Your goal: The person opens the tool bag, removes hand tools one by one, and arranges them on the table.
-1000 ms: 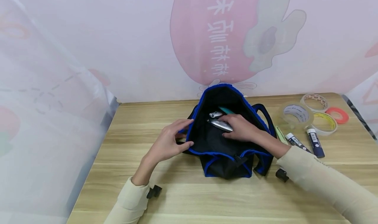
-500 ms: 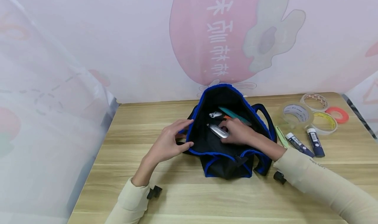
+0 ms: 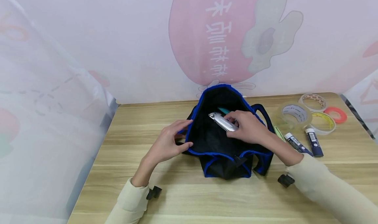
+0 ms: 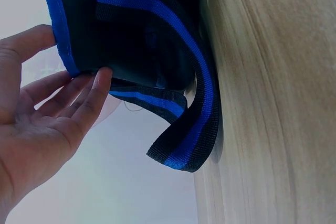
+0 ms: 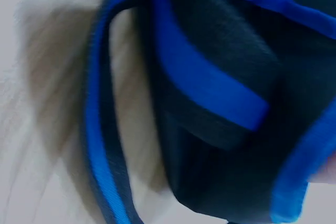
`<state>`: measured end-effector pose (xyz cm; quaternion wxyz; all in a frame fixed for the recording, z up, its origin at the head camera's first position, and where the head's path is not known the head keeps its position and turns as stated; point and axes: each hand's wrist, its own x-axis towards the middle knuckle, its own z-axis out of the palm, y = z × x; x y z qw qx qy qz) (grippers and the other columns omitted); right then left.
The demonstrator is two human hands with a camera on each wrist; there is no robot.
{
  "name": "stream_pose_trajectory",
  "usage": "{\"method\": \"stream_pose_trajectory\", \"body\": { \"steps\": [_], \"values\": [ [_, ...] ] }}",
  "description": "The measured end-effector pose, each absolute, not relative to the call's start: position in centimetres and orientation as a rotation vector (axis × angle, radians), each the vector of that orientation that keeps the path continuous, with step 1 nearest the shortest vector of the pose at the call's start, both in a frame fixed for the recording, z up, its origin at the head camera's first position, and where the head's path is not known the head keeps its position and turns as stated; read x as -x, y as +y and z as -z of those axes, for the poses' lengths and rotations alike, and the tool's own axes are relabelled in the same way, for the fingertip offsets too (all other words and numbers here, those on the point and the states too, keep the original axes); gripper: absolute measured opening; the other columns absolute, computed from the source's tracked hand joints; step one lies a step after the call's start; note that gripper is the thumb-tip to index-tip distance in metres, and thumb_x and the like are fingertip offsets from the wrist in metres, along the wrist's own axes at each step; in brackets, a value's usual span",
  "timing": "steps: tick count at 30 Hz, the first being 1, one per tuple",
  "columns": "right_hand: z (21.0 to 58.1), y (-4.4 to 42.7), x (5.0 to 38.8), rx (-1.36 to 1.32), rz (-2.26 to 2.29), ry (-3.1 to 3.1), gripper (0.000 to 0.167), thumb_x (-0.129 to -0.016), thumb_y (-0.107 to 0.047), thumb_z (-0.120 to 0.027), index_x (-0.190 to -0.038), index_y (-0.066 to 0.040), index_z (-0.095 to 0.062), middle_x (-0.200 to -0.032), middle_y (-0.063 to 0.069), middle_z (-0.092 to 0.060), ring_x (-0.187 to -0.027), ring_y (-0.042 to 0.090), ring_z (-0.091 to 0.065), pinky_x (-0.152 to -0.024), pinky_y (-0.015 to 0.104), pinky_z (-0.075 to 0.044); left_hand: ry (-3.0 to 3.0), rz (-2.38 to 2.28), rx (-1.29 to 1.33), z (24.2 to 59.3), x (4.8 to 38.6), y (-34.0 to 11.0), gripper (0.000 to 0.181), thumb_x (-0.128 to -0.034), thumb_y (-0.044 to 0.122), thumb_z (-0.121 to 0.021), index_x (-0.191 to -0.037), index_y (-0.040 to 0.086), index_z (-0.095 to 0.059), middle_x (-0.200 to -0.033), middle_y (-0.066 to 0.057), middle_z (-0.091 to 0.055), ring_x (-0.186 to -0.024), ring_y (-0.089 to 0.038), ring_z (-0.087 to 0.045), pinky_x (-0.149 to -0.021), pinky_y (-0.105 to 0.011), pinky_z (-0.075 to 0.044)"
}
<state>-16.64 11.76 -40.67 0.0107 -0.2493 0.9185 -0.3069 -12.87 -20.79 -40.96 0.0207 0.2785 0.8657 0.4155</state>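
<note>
A black fabric tool bag (image 3: 227, 168) with blue trim stands on the wooden table, its mouth spread wide. My left hand (image 3: 166, 141) holds the bag's left rim, thumb and fingers at the blue edging; the left wrist view shows this hand (image 4: 58, 108) beside a striped strap (image 4: 191, 135). Inside the mouth, my right hand (image 3: 251, 127) grips a silver utility knife (image 3: 222, 121) with a ridged edge. Behind the knife, part of a teal object (image 3: 224, 110) shows. The right wrist view has the bag's side and handle (image 5: 94, 119), but the right hand's grip is out of sight there.
To the right lie a clear tape roll (image 3: 296, 115), a yellow-cored roll (image 3: 323, 122), a patterned-core roll (image 3: 313, 101) and a red ring (image 3: 336, 114). Two glue sticks (image 3: 314, 142) and a green item (image 3: 279, 134) lie nearer. A printed curtain (image 3: 141, 53) hangs behind the table.
My right hand has lifted the silver utility knife slightly up inside the bag's mouth, covering the orange piece seen half a second ago. The left hand stays at the rim.
</note>
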Motion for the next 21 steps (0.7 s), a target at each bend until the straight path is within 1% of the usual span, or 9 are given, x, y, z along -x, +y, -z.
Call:
{"method": "stream_pose_trajectory", "body": {
  "steps": [5,8,12,16,19,21],
  "values": [
    [38.8,13.2,15.5,0.753,0.987,2.880,0.043,-0.087,-0.018,-0.084,-0.127,-0.006,-0.074,-0.108,0.011,-0.075,-0.087,0.019,-0.066,-0.070,0.030,-0.056,2.676,-1.297,-0.873,40.9,12.9,-20.8,0.073,-0.0900,0.004,-0.086,-0.156,0.004,-0.054,-0.155,-0.013,-0.058,-0.128,-0.035,-0.069,-0.095,-0.038,-0.067],
    [38.0,14.0,14.9,0.728,1.012,2.888,0.044,-0.087,-0.017,-0.085,-0.128,-0.005,-0.073,-0.106,0.011,-0.074,-0.086,0.018,-0.065,-0.070,0.028,-0.055,2.669,-1.307,-0.878,40.9,12.9,-20.9,0.074,-0.0900,0.004,-0.085,-0.156,0.005,-0.054,-0.155,-0.014,-0.058,-0.128,-0.038,-0.069,-0.095,-0.041,-0.067],
    [37.3,15.2,14.1,0.677,1.073,2.880,0.046,-0.087,-0.015,-0.086,-0.130,-0.003,-0.072,-0.106,0.012,-0.074,-0.088,0.020,-0.065,-0.071,0.027,-0.054,2.669,-1.313,-0.891,40.9,12.9,-20.9,0.074,-0.0896,0.003,-0.086,-0.156,0.003,-0.054,-0.155,-0.016,-0.058,-0.127,-0.039,-0.069,-0.094,-0.045,-0.067],
    [36.9,16.8,13.3,0.620,1.123,2.882,0.047,-0.088,-0.014,-0.086,-0.131,-0.003,-0.071,-0.107,0.013,-0.074,-0.089,0.022,-0.064,-0.068,0.026,-0.053,2.667,-1.320,-0.899,40.9,12.9,-20.9,0.075,-0.0890,0.002,-0.086,-0.156,0.001,-0.053,-0.155,-0.017,-0.058,-0.126,-0.038,-0.069,-0.093,-0.047,-0.067],
    [36.7,17.9,12.7,0.584,1.142,2.899,0.047,-0.088,-0.013,-0.086,-0.131,-0.004,-0.070,-0.105,0.014,-0.074,-0.089,0.025,-0.063,-0.062,0.024,-0.053,2.669,-1.321,-0.907,40.9,12.8,-20.9,0.075,-0.0892,0.002,-0.086,-0.156,0.001,-0.053,-0.156,-0.017,-0.057,-0.126,-0.038,-0.070,-0.093,-0.048,-0.067],
    [36.5,18.7,12.4,0.558,1.152,2.907,0.048,-0.088,-0.013,-0.086,-0.132,-0.004,-0.070,-0.107,0.015,-0.074,-0.090,0.027,-0.065,-0.060,0.024,-0.054,2.669,-1.324,-0.912,40.9,12.8,-20.9,0.075,-0.0892,0.002,-0.086,-0.156,0.001,-0.053,-0.156,-0.017,-0.057,-0.126,-0.038,-0.070,-0.093,-0.049,-0.067]
  ]
}}
